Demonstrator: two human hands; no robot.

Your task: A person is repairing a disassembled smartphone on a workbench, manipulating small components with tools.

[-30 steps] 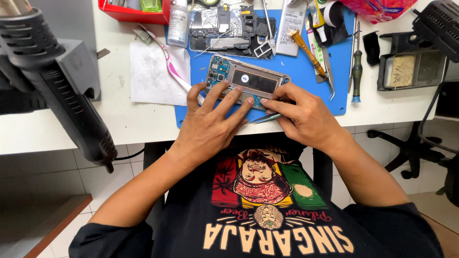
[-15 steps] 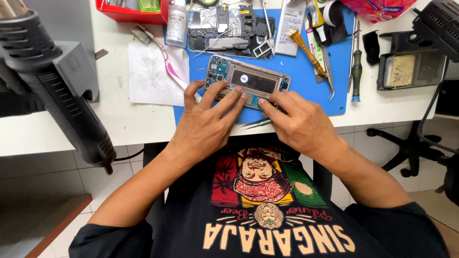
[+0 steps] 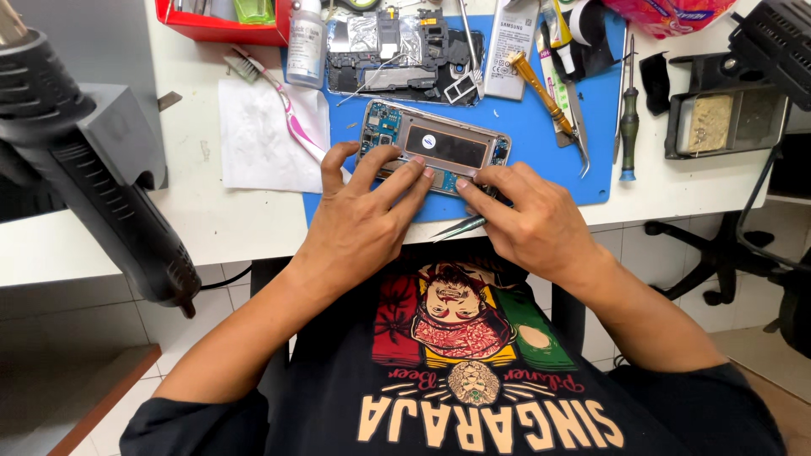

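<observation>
An opened phone frame (image 3: 435, 143) with bare circuit parts lies on a blue work mat (image 3: 541, 143). My left hand (image 3: 363, 224) rests on its near edge, fingers spread and pressing down on it. My right hand (image 3: 528, 219) touches the frame's near right corner and holds metal tweezers (image 3: 460, 226), whose tips stick out under the palm toward the left hand.
A second dismantled phone body (image 3: 401, 51) lies at the mat's far edge. A pink toothbrush (image 3: 287, 105) and white paper (image 3: 266, 135) are left of the mat. Screwdrivers (image 3: 628, 118), a battery (image 3: 507, 46), a clear bottle (image 3: 306, 42), a red tray (image 3: 224, 21) and a black hot-air gun (image 3: 101, 177) surround it.
Both hands shifted slightly along the phone's near edge; my right hand drew a little back toward me. The phone frame stays in place.
</observation>
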